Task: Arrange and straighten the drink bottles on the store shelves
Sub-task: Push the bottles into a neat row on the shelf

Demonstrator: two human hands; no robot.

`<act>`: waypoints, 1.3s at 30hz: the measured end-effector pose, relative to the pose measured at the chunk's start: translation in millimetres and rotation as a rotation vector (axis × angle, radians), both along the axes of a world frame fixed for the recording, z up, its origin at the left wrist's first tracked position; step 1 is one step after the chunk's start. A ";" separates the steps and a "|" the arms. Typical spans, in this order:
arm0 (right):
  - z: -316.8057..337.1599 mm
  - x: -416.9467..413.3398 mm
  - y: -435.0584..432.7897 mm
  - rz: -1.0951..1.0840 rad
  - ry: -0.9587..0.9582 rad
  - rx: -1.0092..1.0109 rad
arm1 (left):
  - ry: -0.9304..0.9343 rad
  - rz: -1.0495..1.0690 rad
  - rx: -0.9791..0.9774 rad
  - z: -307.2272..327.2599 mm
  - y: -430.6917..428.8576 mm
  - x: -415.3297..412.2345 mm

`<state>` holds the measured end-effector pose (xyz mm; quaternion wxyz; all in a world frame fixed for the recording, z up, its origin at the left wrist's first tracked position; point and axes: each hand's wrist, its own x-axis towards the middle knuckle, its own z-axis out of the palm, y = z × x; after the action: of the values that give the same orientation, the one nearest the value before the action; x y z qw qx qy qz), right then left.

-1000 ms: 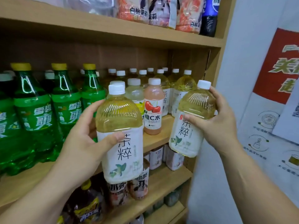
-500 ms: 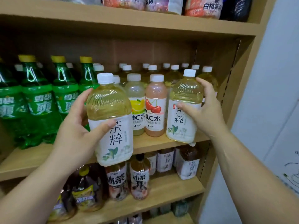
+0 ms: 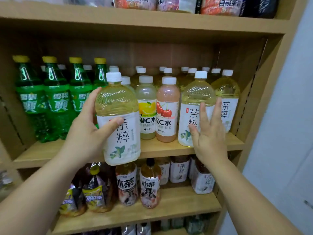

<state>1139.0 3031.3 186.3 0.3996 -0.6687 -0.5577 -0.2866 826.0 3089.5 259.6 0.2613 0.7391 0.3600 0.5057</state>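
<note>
Cherry bottle [image 3: 166,116]: "維C水", "VITAMIN C".
Lemon bottle [image 3: 147,116], just left of it: same.
Front tea bottle [image 3: 116,102], further left: "茶粹".
Standing tea bottle [image 3: 198,94], just right: "茶粹".
Green bottles [image 3: 57,99], far left: "雪碧".
Brown bottles [image 3: 126,184], below: "冰茶".
Packs [image 3: 220,5], above: "白桃茉莉".

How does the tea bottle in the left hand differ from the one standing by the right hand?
The held tea bottle is off the shelf, gripped by the left hand; the shelved tea bottle stands on it beside the cherry drink. A thumb crosses the held tea bottle's label; the right hand spreads open before the shelved one. Both share white caps, pale yellow tea, matching labels.
</note>
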 end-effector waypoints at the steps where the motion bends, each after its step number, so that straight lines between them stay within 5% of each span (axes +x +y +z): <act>1: 2.3 2.2 -0.3 -0.028 0.009 -0.053 | 0.002 0.004 -0.001 0.1 -0.1 0.6; 14: 14.0 30.8 15.7 -0.250 -0.040 -0.368 | 0.019 0.020 -0.023 0.7 -1.7 2.1; 18: 16.4 11.5 11.4 -0.222 0.048 -0.254 | 0.003 0.004 -0.025 1.0 -2.0 2.1; 23: 49.7 -40.9 6.1 0.138 0.225 0.082 | -0.002 0.001 -0.016 -0.8 0.5 0.7; 33: 91.4 -65.9 37.0 -0.065 -0.061 -0.185 | 0.006 -0.003 -0.003 -4.0 8.3 -1.2; 39: 78.1 -66.3 33.6 0.007 -0.028 -0.020 | 0.022 0.011 -0.007 -5.8 12.3 -1.3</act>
<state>1072.7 3064.9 264.5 0.3862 -0.6665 -0.5684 -0.2891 824.7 3101.7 253.8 0.2571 0.7416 0.3689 0.4977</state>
